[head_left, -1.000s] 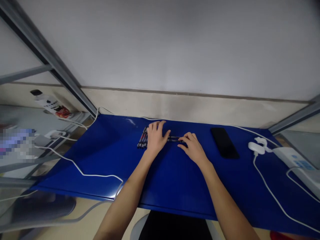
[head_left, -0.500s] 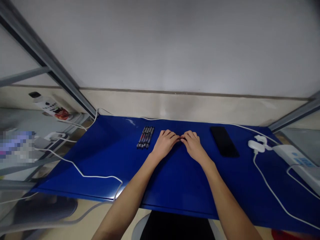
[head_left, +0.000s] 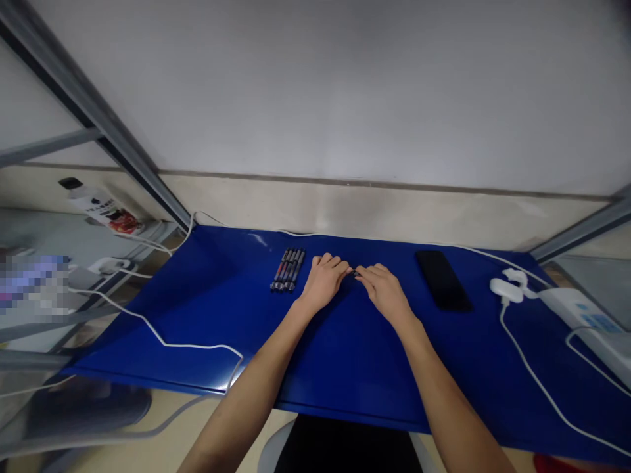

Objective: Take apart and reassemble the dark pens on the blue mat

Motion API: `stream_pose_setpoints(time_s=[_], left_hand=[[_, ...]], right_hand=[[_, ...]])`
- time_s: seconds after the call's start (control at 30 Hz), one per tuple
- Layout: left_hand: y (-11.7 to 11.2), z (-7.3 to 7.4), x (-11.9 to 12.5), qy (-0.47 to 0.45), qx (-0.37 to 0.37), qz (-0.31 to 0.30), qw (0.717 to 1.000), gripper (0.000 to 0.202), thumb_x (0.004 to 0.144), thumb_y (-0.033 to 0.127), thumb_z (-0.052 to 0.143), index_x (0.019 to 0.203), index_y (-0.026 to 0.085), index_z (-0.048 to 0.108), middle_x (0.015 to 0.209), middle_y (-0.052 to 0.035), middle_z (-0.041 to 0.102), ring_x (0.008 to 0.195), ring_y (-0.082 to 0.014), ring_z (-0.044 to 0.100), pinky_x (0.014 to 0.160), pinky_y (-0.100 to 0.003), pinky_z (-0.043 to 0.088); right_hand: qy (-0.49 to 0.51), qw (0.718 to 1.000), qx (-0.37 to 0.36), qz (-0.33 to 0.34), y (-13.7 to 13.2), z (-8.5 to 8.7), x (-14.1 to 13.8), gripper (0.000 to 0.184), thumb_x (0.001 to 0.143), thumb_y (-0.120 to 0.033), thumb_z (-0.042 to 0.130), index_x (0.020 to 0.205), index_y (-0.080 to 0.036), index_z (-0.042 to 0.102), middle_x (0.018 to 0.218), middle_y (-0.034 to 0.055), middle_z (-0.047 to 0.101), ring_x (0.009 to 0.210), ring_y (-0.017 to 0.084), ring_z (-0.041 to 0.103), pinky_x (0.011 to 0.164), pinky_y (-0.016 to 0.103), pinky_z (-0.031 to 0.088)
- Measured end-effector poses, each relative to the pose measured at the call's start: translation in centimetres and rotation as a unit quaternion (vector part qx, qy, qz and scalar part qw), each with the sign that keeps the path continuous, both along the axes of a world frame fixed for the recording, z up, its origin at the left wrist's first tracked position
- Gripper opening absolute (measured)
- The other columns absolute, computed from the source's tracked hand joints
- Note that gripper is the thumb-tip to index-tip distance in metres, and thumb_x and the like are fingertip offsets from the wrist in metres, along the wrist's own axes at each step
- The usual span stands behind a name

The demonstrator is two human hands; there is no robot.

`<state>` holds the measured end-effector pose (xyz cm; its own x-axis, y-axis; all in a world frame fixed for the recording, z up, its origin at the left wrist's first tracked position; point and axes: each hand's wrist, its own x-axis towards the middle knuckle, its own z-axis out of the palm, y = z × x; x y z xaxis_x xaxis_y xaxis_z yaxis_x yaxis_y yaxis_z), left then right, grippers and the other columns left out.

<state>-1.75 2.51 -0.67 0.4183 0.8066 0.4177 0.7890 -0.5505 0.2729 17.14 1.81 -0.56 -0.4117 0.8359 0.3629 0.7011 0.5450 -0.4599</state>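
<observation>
The left hand (head_left: 323, 281) has left the row of pens (head_left: 287, 269) and now meets the right hand (head_left: 387, 292) fingertip to fingertip, both pinching one dark pen (head_left: 353, 271) on the desk (head_left: 345, 355).

Counter (head_left: 345, 355): blue glossy top.
- Pens (head_left: 288, 269): far, left of centre, side by side in tight row, lying near-to-far.
- Black phone (head_left: 442, 280): flat, far, right of centre.
- White cable (head_left: 162, 341): snakes over near-left corner, off near edge.
- Thin white lead (head_left: 315, 234): along far edge.
- White adapter (head_left: 505, 289): far right; its cord (head_left: 532, 381) runs toward near right.
- Left hand (head_left: 323, 282), right hand (head_left: 387, 292): resting between pens and phone, fingers meeting over small dark item (head_left: 353, 271), mostly hidden.
</observation>
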Motion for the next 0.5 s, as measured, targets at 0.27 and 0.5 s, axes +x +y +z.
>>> stream_pose_setpoints(time_s=[0.27,0.5], left_hand=[[-0.06,-0.19,0.28,-0.004,-0.012,0.031,0.999,0.037,0.104,0.033,0.027,0.09,0.018,0.058,0.089,-0.0055,0.062,0.088,-0.0196,0.048,0.077,-0.035,0.028],[0.04,-0.42,0.3,-0.008,-0.023,0.033,0.999,0.037,0.104,0.034,0.026,0.089,0.018,0.056,0.088,-0.0056,0.062,0.087,-0.02,0.048,0.078,-0.034,0.029]], right_hand=[[0.121,0.985,-0.092,-0.085,-0.15,0.73,0.2,0.035,0.097,-0.045,0.044,0.09,-0.022,0.07,0.072,0.0052,0.068,0.067,0.022,0.063,0.068,0.035,0.047],[0.248,0.959,-0.126,-0.054,0.24,0.29,-0.13,0.032,0.081,-0.039,0.067,0.107,-0.022,0.058,0.102,0.0081,0.068,0.089,0.022,0.064,0.074,0.033,0.048]])
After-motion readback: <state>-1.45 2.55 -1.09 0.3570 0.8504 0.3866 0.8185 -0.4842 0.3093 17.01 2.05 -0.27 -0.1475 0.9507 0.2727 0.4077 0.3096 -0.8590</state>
